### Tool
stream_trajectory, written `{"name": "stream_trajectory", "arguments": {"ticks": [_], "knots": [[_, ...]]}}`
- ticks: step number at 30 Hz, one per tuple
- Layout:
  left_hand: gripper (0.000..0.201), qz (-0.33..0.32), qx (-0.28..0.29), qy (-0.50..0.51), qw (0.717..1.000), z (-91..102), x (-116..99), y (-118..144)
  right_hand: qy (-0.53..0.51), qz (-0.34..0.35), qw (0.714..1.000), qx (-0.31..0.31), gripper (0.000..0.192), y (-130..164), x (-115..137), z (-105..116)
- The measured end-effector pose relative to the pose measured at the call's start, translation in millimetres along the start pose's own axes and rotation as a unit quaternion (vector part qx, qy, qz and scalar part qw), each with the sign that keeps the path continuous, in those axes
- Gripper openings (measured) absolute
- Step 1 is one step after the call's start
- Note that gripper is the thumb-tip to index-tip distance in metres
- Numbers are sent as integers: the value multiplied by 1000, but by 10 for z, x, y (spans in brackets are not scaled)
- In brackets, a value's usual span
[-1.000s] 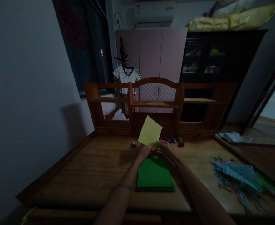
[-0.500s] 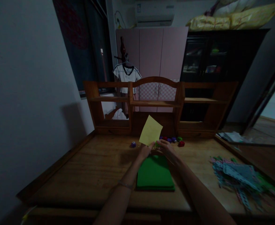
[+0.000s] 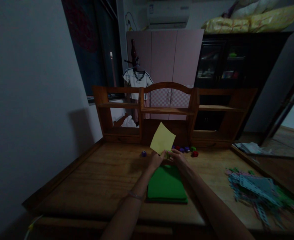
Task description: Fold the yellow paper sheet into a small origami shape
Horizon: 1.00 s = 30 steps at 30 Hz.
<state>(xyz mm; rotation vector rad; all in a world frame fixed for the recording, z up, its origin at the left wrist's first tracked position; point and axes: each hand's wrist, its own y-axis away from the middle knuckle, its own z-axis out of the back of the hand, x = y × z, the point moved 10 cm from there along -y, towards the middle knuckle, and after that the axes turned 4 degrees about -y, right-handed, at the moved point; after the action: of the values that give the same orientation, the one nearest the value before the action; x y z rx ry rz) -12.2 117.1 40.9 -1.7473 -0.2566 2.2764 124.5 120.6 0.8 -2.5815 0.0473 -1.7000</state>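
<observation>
A square sheet of yellow paper [image 3: 163,138] stands tilted up over the desk, its lower edge pinched in my left hand [image 3: 157,161]. My right hand [image 3: 179,158] is closed around a small green object [image 3: 168,154], which looks like a craft punch, at the paper's lower right corner. My hands are close together, and the fingers partly hide this object. Just below them a green folded mat or folder [image 3: 167,185] lies flat on the wooden desk [image 3: 106,173].
A small purple piece [image 3: 143,153] sits left of the paper. Several purple, red and green pieces [image 3: 187,149] line the back right, a red one [image 3: 195,154] nearest. A pile of blue, pink and green cut strips [image 3: 255,188] covers the right side. A wooden shelf [image 3: 169,110] bounds the rear.
The whole view has shifted slightly, so everything appears a little further right. Both hands keep their hold on the paper and the green object.
</observation>
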Motion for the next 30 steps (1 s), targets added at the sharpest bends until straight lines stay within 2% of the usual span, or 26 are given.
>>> {"name": "stream_trajectory", "arguments": {"ticks": [3,8,12,15,19,23,30], "knots": [[40,-52,-5,9,999,-4,-104,-8,-10,7,1000,14,26,42,77,-72],[57,37,54,140,988,-164,29,-25,-12,30,999,41,22,85,170,-156],[57,4,116,200,973,-358,-44,-8,-1,31,999,31,21,64,145,-120],[52,25,136,206,969,-457,37,8,10,32,999,32,21,72,145,-122],[46,20,136,231,963,-462,30,21,16,47,998,34,24,93,168,-141],[43,58,114,207,970,-409,28,39,-2,75,997,16,24,68,180,-116],[50,75,90,208,971,-342,-22,76,25,83,996,18,27,73,189,-119]]}}
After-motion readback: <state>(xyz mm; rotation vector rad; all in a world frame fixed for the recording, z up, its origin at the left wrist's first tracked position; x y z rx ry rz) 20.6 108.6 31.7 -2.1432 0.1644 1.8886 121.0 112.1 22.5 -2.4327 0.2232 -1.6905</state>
